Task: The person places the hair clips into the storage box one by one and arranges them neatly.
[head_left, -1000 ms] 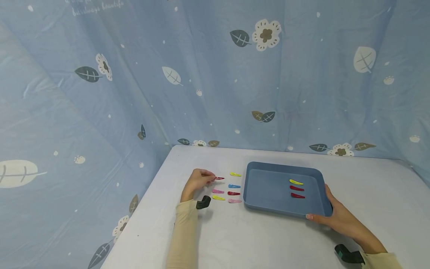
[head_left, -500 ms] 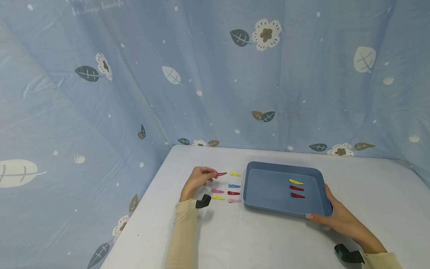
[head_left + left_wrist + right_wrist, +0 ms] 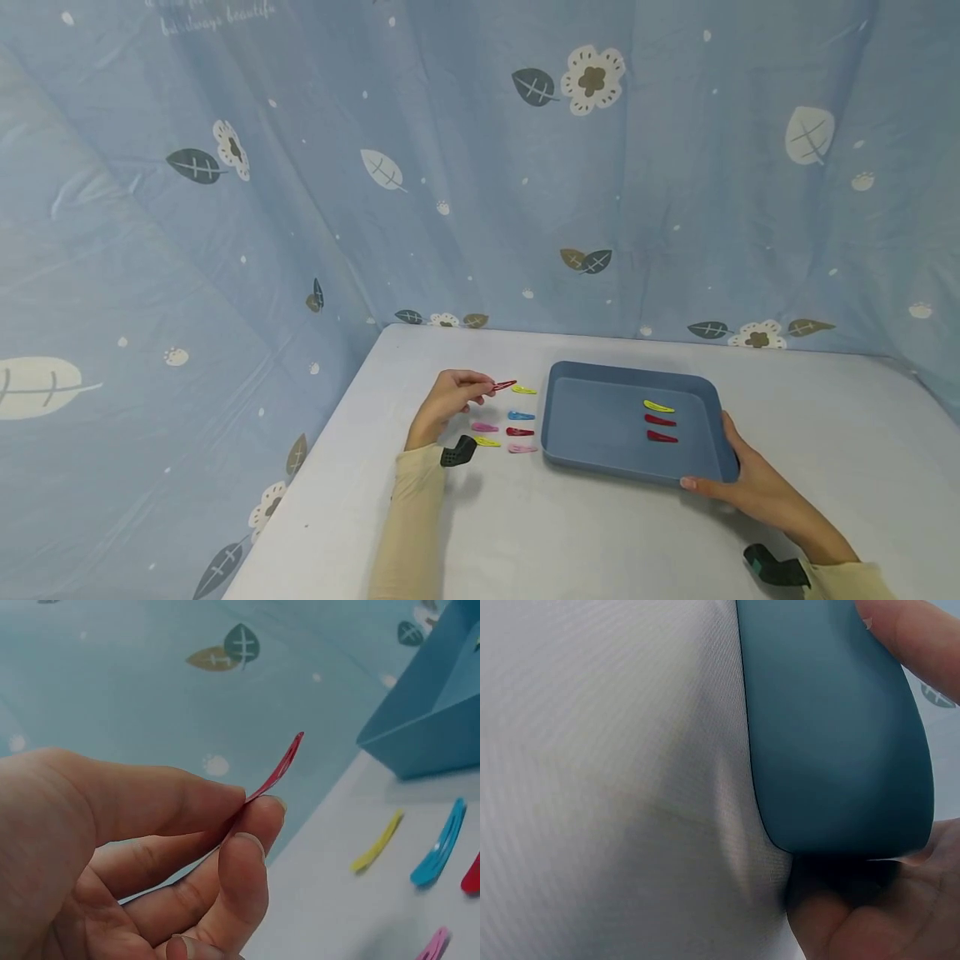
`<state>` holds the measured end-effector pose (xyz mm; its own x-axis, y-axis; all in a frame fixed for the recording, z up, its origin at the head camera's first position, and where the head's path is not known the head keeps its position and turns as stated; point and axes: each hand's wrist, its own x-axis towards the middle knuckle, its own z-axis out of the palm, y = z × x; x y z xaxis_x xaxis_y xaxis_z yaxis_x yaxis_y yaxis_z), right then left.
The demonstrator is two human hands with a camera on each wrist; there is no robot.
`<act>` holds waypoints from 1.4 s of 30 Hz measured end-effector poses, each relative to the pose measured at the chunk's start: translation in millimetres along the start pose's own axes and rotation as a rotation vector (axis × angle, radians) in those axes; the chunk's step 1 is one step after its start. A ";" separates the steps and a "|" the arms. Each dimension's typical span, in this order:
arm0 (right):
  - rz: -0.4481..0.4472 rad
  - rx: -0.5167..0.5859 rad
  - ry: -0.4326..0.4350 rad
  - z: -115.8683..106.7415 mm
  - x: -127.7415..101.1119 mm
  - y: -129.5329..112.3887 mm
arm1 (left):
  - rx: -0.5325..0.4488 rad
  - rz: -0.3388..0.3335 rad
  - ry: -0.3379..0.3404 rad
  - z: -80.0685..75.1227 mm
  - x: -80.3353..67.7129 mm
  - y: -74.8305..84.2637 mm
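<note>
My left hand pinches a dark red hair clip between thumb and fingers and holds it above the table; the left wrist view shows the same red hair clip sticking out past my fingertips. Loose clips lie below it: yellow, blue, red, two pink and another yellow. My right hand grips the near right corner of the blue tray, the blue tray filling the right wrist view. Inside lie one yellow clip and two red clips.
The white table stands in a corner hung with blue leaf-and-flower cloth. Its left edge runs close beside my left forearm. A black wrist mount sits on my left wrist, another on my right.
My left hand has lifted the dark red clip off the table and carried it slightly right, toward the tray. The right hand and tray have stayed put.
</note>
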<state>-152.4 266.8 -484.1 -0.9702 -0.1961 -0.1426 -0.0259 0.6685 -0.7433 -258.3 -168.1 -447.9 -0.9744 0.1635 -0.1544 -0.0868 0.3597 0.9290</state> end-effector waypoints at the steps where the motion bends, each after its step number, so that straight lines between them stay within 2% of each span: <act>1: 0.002 0.000 0.000 0.2 0.1 0.6 | -0.002 0.001 -0.002 1.2 0.0 0.9; 7: -0.005 0.009 -0.003 0.2 0.3 1.6 | -0.045 0.013 -0.054 9.6 -1.0 7.2; 11: 0.006 0.009 -0.011 -0.4 -0.7 0.5 | -0.075 0.016 -0.094 14.6 -6.8 17.2; 16: -0.003 0.025 -0.017 -1.0 -1.9 -0.1 | -0.087 0.031 -0.099 21.1 -15.4 31.4; 22: -0.025 0.032 -0.013 -0.8 -1.3 2.1 | -0.107 0.058 -0.105 29.8 -19.0 41.6; 35: -0.029 0.038 -0.015 -1.5 -2.0 2.0 | -0.182 0.138 -0.219 50.4 -19.7 49.5; 42: -0.020 0.016 -0.007 -1.4 -2.4 1.9 | -0.203 0.161 -0.240 60.7 -21.3 55.5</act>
<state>-150.4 269.6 -484.3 -0.9678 -0.2142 -0.1323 -0.0411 0.6530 -0.7563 -229.7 -95.8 -413.4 -0.9046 0.4230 -0.0527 0.0011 0.1260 0.9920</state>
